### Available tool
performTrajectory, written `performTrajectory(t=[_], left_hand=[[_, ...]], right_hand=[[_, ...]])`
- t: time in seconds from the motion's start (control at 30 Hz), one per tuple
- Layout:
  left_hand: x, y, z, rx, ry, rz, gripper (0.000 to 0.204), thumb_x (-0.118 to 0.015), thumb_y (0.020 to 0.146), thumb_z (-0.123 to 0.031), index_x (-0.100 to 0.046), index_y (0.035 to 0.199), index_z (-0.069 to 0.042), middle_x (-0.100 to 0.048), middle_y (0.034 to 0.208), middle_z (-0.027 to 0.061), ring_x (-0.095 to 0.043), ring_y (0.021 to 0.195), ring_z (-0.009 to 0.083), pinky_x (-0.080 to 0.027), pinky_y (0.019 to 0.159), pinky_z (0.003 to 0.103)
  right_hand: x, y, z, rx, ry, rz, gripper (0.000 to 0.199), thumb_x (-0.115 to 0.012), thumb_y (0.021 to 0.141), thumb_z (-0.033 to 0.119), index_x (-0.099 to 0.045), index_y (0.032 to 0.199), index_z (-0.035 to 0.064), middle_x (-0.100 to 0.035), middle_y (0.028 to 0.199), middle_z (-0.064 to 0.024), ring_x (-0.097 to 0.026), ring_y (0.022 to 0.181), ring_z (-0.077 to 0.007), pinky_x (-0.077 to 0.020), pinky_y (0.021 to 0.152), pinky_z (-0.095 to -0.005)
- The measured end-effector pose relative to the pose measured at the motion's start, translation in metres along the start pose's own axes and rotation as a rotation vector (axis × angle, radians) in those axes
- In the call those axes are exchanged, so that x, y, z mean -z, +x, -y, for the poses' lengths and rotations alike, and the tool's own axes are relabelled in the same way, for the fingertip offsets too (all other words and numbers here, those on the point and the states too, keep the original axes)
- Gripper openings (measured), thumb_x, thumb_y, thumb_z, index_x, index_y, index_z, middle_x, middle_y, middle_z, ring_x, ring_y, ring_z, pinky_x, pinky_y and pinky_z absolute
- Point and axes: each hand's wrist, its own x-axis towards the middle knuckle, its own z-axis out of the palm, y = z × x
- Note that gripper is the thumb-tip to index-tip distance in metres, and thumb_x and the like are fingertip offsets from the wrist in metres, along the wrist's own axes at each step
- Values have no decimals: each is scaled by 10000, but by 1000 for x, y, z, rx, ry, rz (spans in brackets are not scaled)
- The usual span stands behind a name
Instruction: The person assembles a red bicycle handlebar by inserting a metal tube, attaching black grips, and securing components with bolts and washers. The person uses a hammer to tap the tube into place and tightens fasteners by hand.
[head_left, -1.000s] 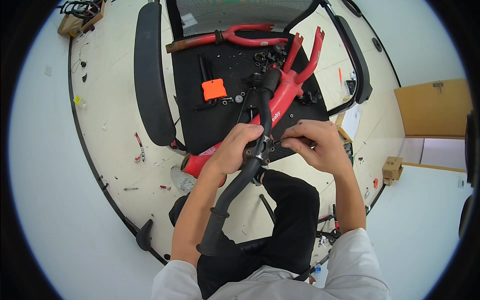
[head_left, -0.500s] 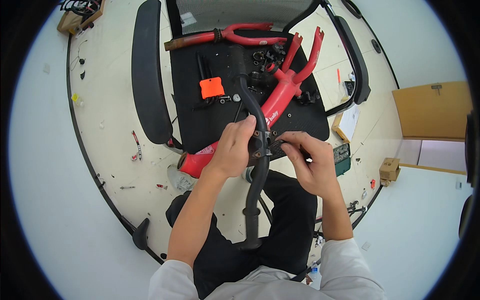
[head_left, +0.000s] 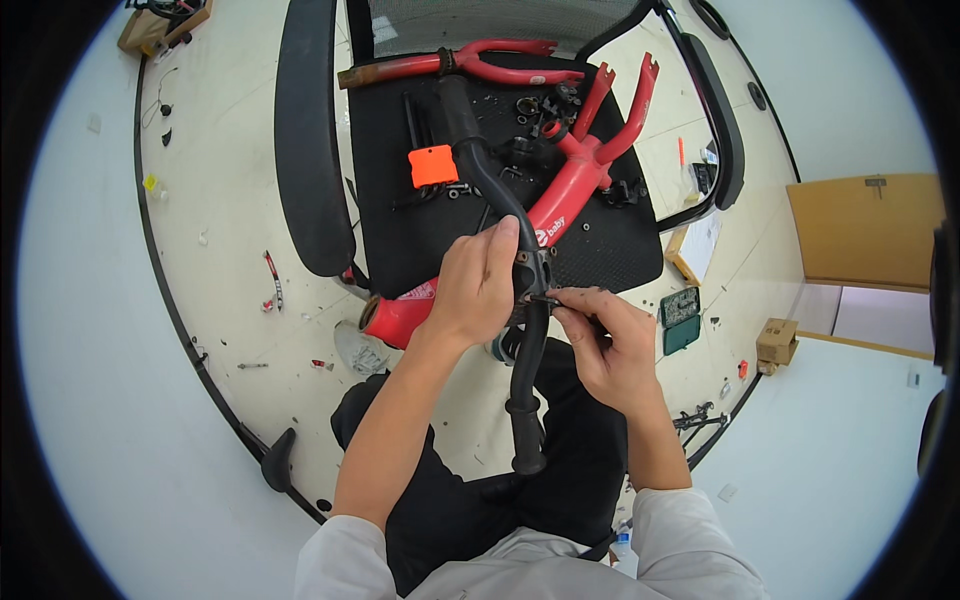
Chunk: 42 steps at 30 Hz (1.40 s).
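Observation:
My left hand (head_left: 474, 288) is wrapped round the middle of a black bicycle handlebar (head_left: 490, 187), next to its stem clamp (head_left: 535, 268). The bar slants from over the chair seat down toward my lap, a grip at each end. My right hand (head_left: 615, 350) pinches a small dark bolt-like piece (head_left: 544, 299) against the lower right edge of the clamp. Its exact shape is mostly hidden by my fingertips. Beneath the bar, a red bicycle frame (head_left: 568, 190) lies across the seat. Beyond it is a red fork (head_left: 500, 67).
The black chair seat (head_left: 385, 240) also carries an orange-holder hex key set (head_left: 433, 166), loose nuts and dark small parts (head_left: 518, 150). Armrests (head_left: 305, 150) flank it. On the floor at right lie a green case (head_left: 682, 333) and a cardboard box (head_left: 777, 341); a saddle (head_left: 279, 460) lies left.
The handlebar has turned a little: its near grip moved right and up, its far end left. My right hand shifted slightly down and left, bringing the small piece to the clamp's lower edge.

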Motion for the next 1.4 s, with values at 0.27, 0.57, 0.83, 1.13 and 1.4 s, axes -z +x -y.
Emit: performTrajectory(t=[0.27, 0.57, 0.83, 1.13, 1.4], left_hand=[[-1, -2, -10, -72, 154, -76, 425, -544, 967, -357, -615, 753, 3, -564, 548, 167, -585, 497, 346, -422, 501, 420], [-3, -5, -10, -102, 316, -201, 359, -617, 930, -339, -618, 798, -5, -602, 586, 170, -623, 527, 355, -470, 496, 417], [-5, -8, -8, -190, 342, -221, 335, -611, 934, -326, -620, 817, -12, -608, 596, 164, -629, 536, 353, -476, 503, 415], [-3, -6, -9, -66, 227, 45, 419, -579, 941, -369, -635, 739, -6, -557, 520, 135, -587, 490, 298, -429, 499, 399], [4, -11, -3, 144, -162, 374, 494, -564, 961, -390, -507, 632, -26, -374, 532, 6, -404, 486, 110, -340, 476, 318]], right_hand=[[2, 4, 16, -202, 3, 35, 98, -658, 908, 1, -655, 1005, -14, -636, 701, -108, -579, 531, -155, -453, 521, -263], [-11, -2, 17, -381, 174, -25, 51, -618, 947, 21, -594, 945, -24, -565, 638, -58, -485, 535, -80, -399, 507, -236], [0, -5, 6, -455, 319, 85, 53, -602, 954, 25, -573, 955, -19, -563, 658, -53, -463, 559, -58, -391, 510, -234], [15, -8, -2, -93, 9, 191, 83, -640, 915, -1, -600, 983, -26, -611, 699, -151, -593, 532, -217, -455, 531, -300], [53, 25, 11, -148, 183, 630, 109, -684, 904, 40, -614, 980, 4, -622, 669, -95, -587, 525, -193, -450, 507, -284]])
